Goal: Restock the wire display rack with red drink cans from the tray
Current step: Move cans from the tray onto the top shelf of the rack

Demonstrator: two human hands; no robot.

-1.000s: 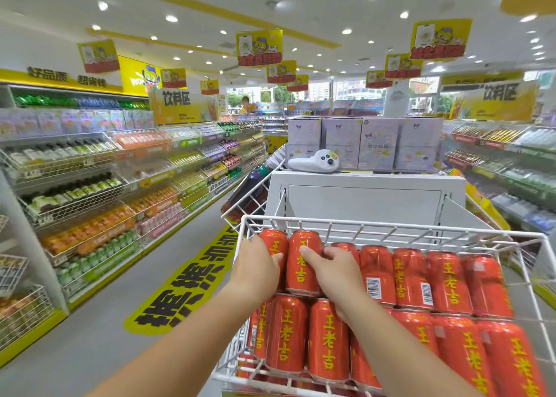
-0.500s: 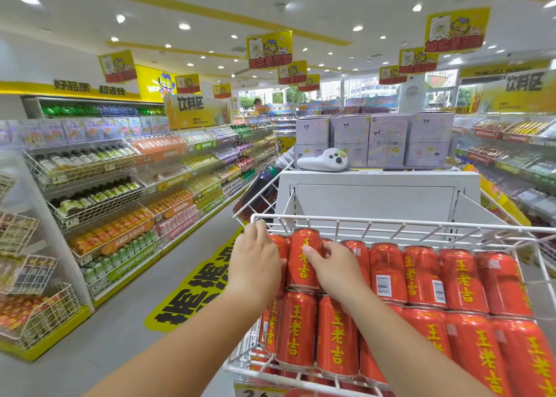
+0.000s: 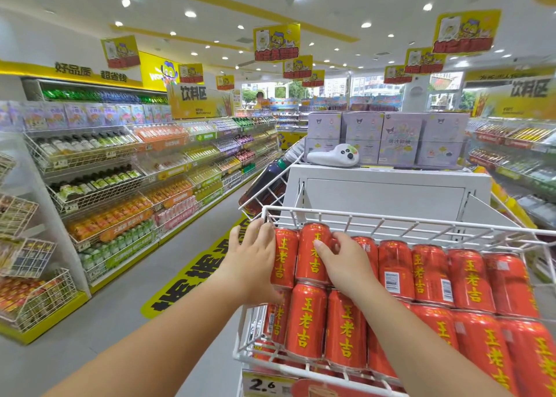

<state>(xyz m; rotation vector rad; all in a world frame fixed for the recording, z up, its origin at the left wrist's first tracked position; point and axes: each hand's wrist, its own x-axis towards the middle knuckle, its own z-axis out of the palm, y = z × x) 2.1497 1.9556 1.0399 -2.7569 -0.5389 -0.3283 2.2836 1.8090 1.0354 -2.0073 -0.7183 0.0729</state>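
A white wire display rack (image 3: pixel 391 219) fills the lower right, packed with rows of red drink cans with yellow characters. My left hand (image 3: pixel 255 261) lies flat against the leftmost can (image 3: pixel 284 256) of the back row, fingers spread up to the rack's corner. My right hand (image 3: pixel 341 261) grips the second can (image 3: pixel 313 252) of that row, thumb on its front. That can stands a little higher than its neighbours. No tray is in view.
Behind the rack stands a white cabinet (image 3: pixel 388 186) with pale purple boxes (image 3: pixel 388 139) and a white handheld device (image 3: pixel 334 155) on top. Long drink shelves (image 3: pixel 120 180) line the aisle on the left. A price label (image 3: pixel 264 384) hangs under the rack's front edge.
Both hands stay on the back-left cans; the left hand has slid further up toward the rack's corner. The view has shifted slightly.
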